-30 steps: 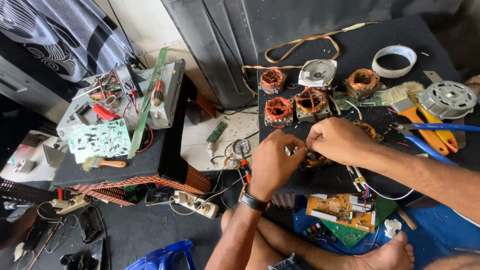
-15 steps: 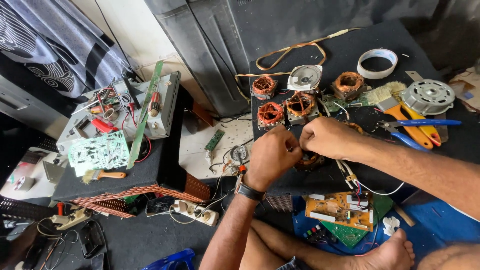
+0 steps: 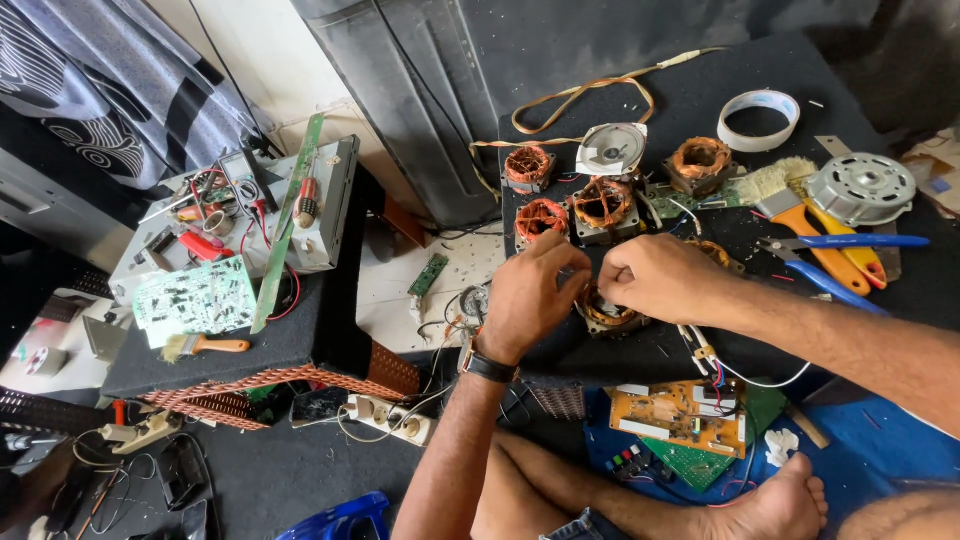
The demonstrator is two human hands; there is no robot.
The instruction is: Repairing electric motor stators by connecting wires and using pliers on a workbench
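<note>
Clearly both hands met over one copper-wound motor coil (image 3: 606, 312) that lay on the dark bench (image 3: 900, 290), near its front edge. The left hand (image 3: 527, 295) curled over the coil's left side, its fingers (image 3: 553, 252) pinched together on something too fine to make out, probably a strand of winding wire. The right hand (image 3: 655, 280) was clenched on the coil's upper right rim, steadying it against the bench top.

Doing this well seemed to call for a firm hold with the right hand, so that the coil could not turn, and a gentle, even draw from the left, since thin copper would likely kink or snap under a jerk. Keeping the pull in line with the winding looked wiser than dragging it across the steel core.

Behind the hands stood three more wound coils (image 3: 601, 205), with a fourth (image 3: 700, 160) farther right, a roll of white tape (image 3: 759, 118) and a round silver motor (image 3: 861, 188). Blue-handled pliers (image 3: 835, 243) and an orange-handled brush (image 3: 800, 215) lay just to the right, within easy reach. An orange circuit board (image 3: 680, 415) rested below the bench edge, beside the person's bare foot (image 3: 780, 498).
</note>
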